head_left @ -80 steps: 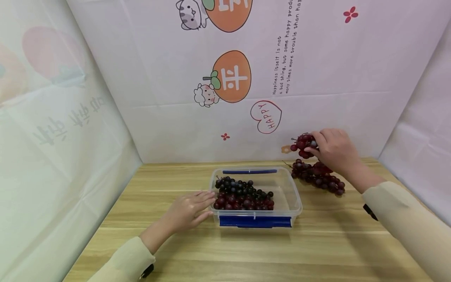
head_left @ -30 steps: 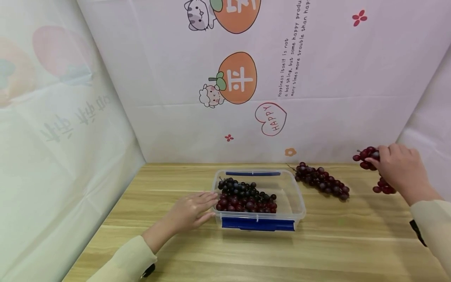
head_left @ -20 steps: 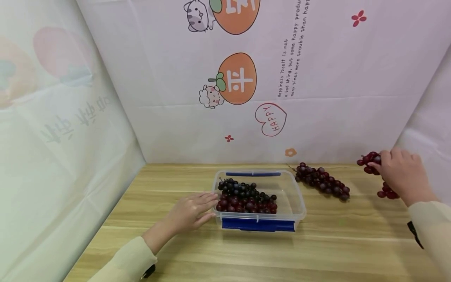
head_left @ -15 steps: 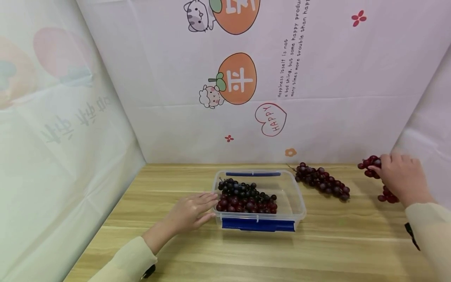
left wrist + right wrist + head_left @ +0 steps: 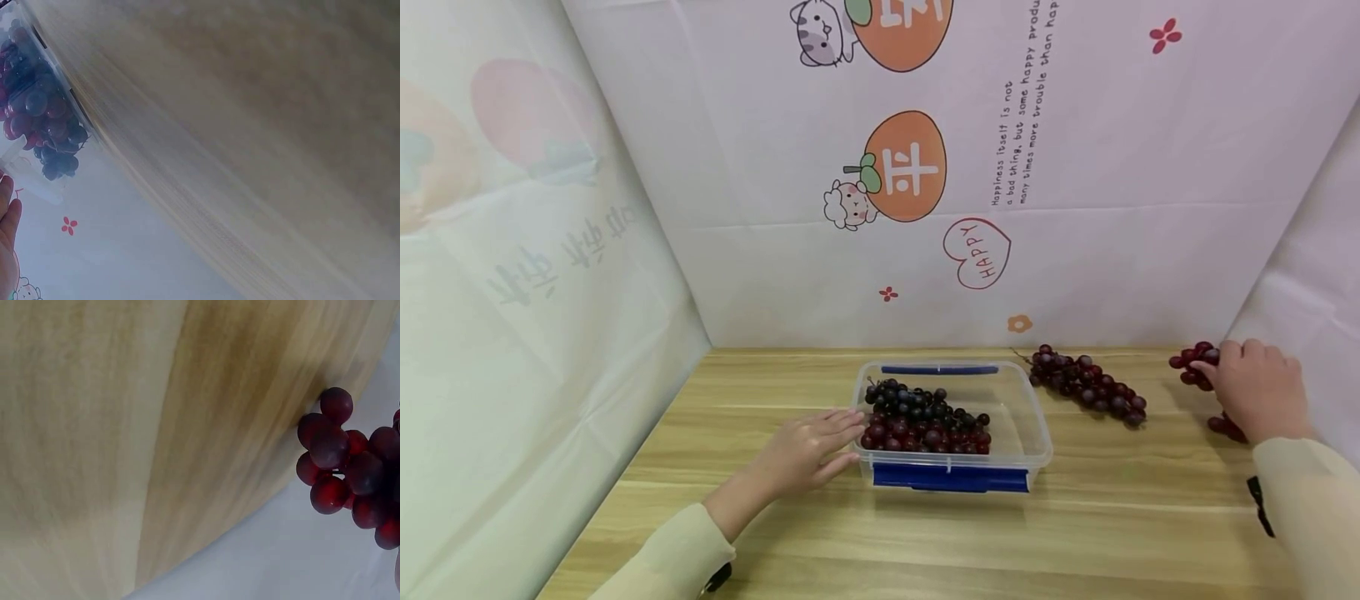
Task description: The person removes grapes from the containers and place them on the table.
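At the far right of the head view, my right hand (image 5: 1262, 392) holds a bunch of red grapes (image 5: 1193, 364), thumb on the near side. More of that bunch hangs out below the hand, and the palm hides its middle. The right wrist view shows its lower red grapes (image 5: 329, 447) at the table surface. My left hand (image 5: 808, 450) rests its straight fingers against the left side of a clear plastic box (image 5: 951, 460) with blue clips. Inside the box lie a bunch of black grapes (image 5: 917, 400) and a bunch of red grapes (image 5: 925, 437), side by side.
Between the box and my right hand, another bunch of dark red grapes (image 5: 1086, 385) lies on the wooden table (image 5: 1075, 533). A white printed sheet (image 5: 775, 275) stands along the table's back edge, with more white sheeting at both sides.
My right hand has carried its grape bunch from above the other bunch to the right, then lowered it toward the table. The left hand stays at the box.
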A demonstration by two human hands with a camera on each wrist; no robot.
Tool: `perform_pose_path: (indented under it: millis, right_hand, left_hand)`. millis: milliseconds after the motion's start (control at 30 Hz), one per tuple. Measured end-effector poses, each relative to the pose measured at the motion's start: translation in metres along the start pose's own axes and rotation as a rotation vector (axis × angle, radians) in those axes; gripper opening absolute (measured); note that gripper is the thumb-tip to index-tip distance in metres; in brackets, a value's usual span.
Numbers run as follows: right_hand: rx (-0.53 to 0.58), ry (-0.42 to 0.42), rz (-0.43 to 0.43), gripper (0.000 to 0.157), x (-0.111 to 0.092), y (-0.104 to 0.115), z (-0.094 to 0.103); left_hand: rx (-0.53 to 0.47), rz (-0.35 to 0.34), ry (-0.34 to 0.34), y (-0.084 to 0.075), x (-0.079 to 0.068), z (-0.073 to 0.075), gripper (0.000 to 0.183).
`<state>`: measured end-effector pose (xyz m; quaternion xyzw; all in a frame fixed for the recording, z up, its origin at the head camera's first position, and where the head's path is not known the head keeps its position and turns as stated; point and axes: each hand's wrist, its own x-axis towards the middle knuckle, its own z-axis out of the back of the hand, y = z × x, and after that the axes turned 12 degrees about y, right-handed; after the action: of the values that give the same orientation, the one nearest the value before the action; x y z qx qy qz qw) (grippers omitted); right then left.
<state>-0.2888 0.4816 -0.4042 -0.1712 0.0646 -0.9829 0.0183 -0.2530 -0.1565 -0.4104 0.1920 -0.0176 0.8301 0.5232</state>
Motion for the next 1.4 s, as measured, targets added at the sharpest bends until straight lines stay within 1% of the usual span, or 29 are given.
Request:
perform_pose_path:
  millis: [67, 100, 233, 300, 400, 467, 633, 733, 833, 967, 1067, 1167, 1267, 1400]
  right_hand:
    - [0.016, 0.017, -0.017, 0.052, -0.001, 0.0, -0.001]
    - [0.029, 0.016, -0.012, 0.051, -0.001, 0.0, -0.001]
    - [0.069, -0.023, 0.036, 0.043, 0.001, 0.002, -0.003]
    - [0.08, -0.021, 0.053, 0.041, 0.003, 0.002, -0.004]
    - [0.083, 0.01, 0.049, 0.043, 0.005, 0.004, -0.006]
    - [0.084, 0.009, 0.053, 0.043, 0.007, 0.006, -0.009]
    - [0.088, -0.046, 0.076, 0.04, 0.006, 0.014, -0.014]
    - [0.084, -0.071, 0.086, 0.043, 0.005, 0.017, -0.016]
    - [0.075, -0.055, 0.092, 0.046, 0.005, 0.018, -0.017]
    - [0.117, 0.038, 0.074, 0.04, 0.008, 0.018, -0.017]
    - [0.164, 0.078, 0.051, 0.035, 0.009, 0.019, -0.016]
    - [0.183, 0.08, 0.044, 0.033, 0.01, 0.02, -0.017]
    - [0.169, 0.071, 0.054, 0.032, 0.011, 0.02, -0.017]
    - [0.151, 0.083, 0.063, 0.032, 0.01, 0.02, -0.018]
  left_hand:
    - [0.001, 0.002, 0.003, 0.0, 0.0, 0.0, 0.042]
    - [-0.003, 0.004, 0.004, 0.0, 0.0, 0.0, 0.042]
    - [-0.011, 0.012, 0.002, 0.001, 0.0, 0.0, 0.041]
    - [-0.014, 0.015, 0.003, 0.001, 0.0, 0.0, 0.041]
    - [-0.017, 0.014, 0.003, 0.001, 0.0, 0.0, 0.042]
    - [-0.015, 0.01, -0.001, 0.002, 0.0, -0.001, 0.042]
    - [-0.015, 0.008, -0.003, 0.001, 0.0, 0.0, 0.042]
    - [-0.005, 0.004, -0.004, 0.001, 0.0, -0.001, 0.041]
    - [0.001, 0.005, 0.002, 0.001, 0.001, 0.0, 0.042]
    - [-0.009, 0.012, 0.013, 0.0, 0.001, 0.001, 0.042]
    - [-0.014, 0.011, 0.01, 0.0, 0.001, 0.001, 0.043]
    - [-0.015, 0.011, 0.008, 0.0, 0.001, 0.001, 0.042]
    - [-0.014, 0.011, 0.007, 0.0, 0.001, 0.001, 0.041]
    - [-0.005, 0.009, 0.007, 0.0, 0.001, 0.0, 0.041]
